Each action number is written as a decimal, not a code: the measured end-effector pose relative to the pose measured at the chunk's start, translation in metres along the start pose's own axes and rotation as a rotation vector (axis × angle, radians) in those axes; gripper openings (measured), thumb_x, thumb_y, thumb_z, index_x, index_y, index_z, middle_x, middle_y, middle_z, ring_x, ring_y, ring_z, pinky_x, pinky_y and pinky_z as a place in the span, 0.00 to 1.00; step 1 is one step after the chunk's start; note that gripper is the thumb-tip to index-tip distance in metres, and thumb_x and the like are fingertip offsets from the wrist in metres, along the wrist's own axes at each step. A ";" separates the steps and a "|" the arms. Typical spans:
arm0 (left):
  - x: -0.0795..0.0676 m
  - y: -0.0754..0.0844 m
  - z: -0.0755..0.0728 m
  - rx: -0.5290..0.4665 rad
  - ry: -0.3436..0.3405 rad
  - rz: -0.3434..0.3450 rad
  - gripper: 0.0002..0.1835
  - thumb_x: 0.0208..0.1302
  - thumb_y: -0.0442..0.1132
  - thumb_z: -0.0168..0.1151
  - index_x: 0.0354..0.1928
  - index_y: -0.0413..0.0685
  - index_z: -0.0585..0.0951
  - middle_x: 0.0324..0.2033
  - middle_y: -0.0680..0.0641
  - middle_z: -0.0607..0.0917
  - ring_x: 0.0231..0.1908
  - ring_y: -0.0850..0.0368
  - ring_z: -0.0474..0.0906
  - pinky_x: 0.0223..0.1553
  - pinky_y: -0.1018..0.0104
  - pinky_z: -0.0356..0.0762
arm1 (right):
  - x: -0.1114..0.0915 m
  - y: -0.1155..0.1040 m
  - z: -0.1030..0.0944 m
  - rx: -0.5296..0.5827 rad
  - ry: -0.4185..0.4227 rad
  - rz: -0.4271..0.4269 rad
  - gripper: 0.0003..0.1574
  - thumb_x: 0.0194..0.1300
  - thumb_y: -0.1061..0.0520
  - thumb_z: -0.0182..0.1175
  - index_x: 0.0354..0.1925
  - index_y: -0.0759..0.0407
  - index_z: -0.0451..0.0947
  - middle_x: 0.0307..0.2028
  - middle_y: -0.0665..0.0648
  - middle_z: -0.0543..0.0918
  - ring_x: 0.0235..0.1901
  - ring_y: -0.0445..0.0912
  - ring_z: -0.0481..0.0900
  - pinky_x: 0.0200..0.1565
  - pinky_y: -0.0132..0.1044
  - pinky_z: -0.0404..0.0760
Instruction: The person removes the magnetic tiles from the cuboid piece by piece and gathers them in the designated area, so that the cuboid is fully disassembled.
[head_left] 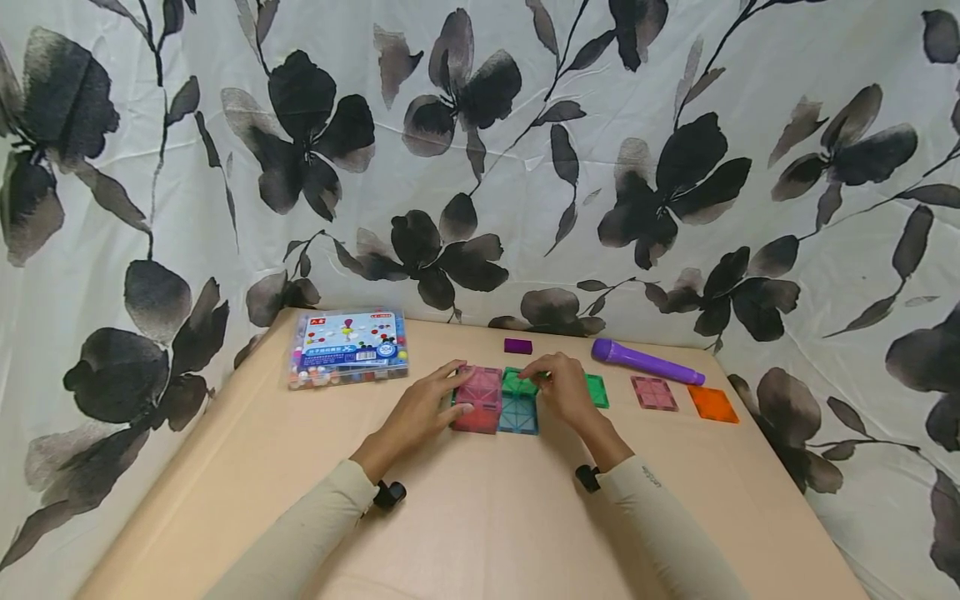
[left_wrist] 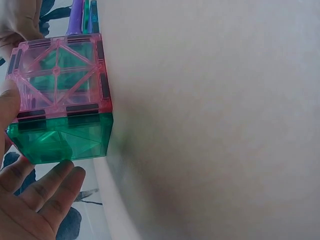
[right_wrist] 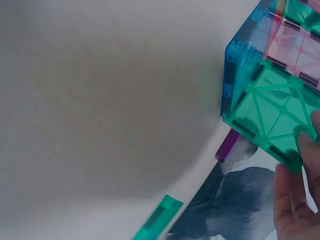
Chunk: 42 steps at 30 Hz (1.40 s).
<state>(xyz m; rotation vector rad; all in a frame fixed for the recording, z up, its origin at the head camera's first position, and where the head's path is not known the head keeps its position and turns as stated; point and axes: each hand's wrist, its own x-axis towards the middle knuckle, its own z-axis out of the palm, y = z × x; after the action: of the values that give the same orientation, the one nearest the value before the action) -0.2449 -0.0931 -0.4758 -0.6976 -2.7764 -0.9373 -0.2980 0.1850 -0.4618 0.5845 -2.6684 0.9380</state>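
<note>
Translucent magnetic tiles form a boxy block in front of me. In the head view its top shows a pink tile [head_left: 478,387], a red tile [head_left: 476,420], a blue tile [head_left: 518,414] and a green tile [head_left: 516,381]. My left hand [head_left: 423,406] holds the block's left side, thumb on the pink and red part; in the left wrist view several straight fingers [left_wrist: 62,192] lie along its green side [left_wrist: 65,140]. The right hand [head_left: 564,385] pinches a corner of the green tile [right_wrist: 280,107], whose edge meets the blue side [right_wrist: 245,60].
Right of the block lie another green tile [head_left: 597,391], a pink tile [head_left: 655,393] and an orange tile [head_left: 714,405]. Behind them is a purple stick with a wide end [head_left: 648,362]. A small purple piece [head_left: 517,346] and a clear plastic kit box [head_left: 348,348] sit toward the back.
</note>
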 end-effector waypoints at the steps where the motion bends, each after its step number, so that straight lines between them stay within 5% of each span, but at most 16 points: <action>1: 0.000 0.000 0.000 -0.001 0.001 -0.001 0.36 0.73 0.50 0.69 0.78 0.53 0.72 0.81 0.47 0.67 0.79 0.42 0.67 0.77 0.42 0.69 | 0.000 0.002 -0.001 0.020 0.011 0.029 0.19 0.68 0.73 0.65 0.36 0.53 0.95 0.42 0.54 0.94 0.44 0.51 0.86 0.47 0.46 0.87; 9: 0.000 0.000 0.001 0.002 -0.001 -0.004 0.36 0.72 0.51 0.70 0.78 0.52 0.72 0.81 0.46 0.68 0.78 0.41 0.68 0.76 0.42 0.70 | -0.015 0.019 -0.024 0.216 0.129 0.249 0.14 0.70 0.66 0.69 0.47 0.50 0.94 0.48 0.58 0.93 0.44 0.52 0.88 0.32 0.30 0.80; 18: -0.002 -0.001 0.000 0.004 0.020 0.014 0.35 0.72 0.50 0.69 0.77 0.50 0.73 0.80 0.45 0.69 0.77 0.41 0.70 0.75 0.43 0.72 | -0.053 0.020 -0.057 0.450 0.120 0.521 0.18 0.73 0.62 0.68 0.59 0.60 0.87 0.62 0.64 0.86 0.44 0.40 0.86 0.45 0.28 0.89; 22: -0.002 -0.002 0.001 0.001 0.018 0.016 0.35 0.72 0.50 0.69 0.77 0.50 0.73 0.80 0.45 0.69 0.77 0.41 0.69 0.75 0.42 0.72 | -0.073 0.024 -0.066 0.533 0.088 0.615 0.21 0.72 0.65 0.68 0.62 0.66 0.84 0.60 0.68 0.86 0.40 0.39 0.89 0.46 0.30 0.90; 29: -0.002 0.000 0.000 -0.007 0.013 -0.003 0.36 0.72 0.51 0.70 0.78 0.52 0.73 0.80 0.46 0.68 0.78 0.41 0.68 0.76 0.43 0.71 | -0.105 0.033 -0.073 0.494 0.042 0.656 0.22 0.70 0.66 0.69 0.61 0.68 0.84 0.57 0.69 0.88 0.40 0.42 0.90 0.48 0.36 0.91; 37: -0.001 0.000 0.000 -0.007 0.016 -0.001 0.35 0.72 0.51 0.69 0.77 0.51 0.73 0.80 0.45 0.69 0.78 0.41 0.69 0.75 0.43 0.72 | -0.119 0.039 -0.075 0.483 0.004 0.679 0.22 0.70 0.67 0.68 0.61 0.69 0.84 0.57 0.69 0.87 0.42 0.44 0.90 0.48 0.36 0.91; 42: -0.001 -0.001 0.001 -0.013 0.012 -0.002 0.35 0.72 0.51 0.69 0.78 0.51 0.73 0.80 0.44 0.68 0.78 0.41 0.68 0.76 0.43 0.71 | -0.123 0.040 -0.078 0.217 -0.039 0.611 0.21 0.71 0.59 0.70 0.61 0.61 0.86 0.58 0.67 0.88 0.42 0.50 0.91 0.43 0.37 0.91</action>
<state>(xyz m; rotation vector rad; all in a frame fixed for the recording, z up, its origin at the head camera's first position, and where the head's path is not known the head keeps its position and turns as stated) -0.2445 -0.0935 -0.4768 -0.6895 -2.7636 -0.9577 -0.1989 0.2987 -0.4690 -0.2069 -2.8463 1.3877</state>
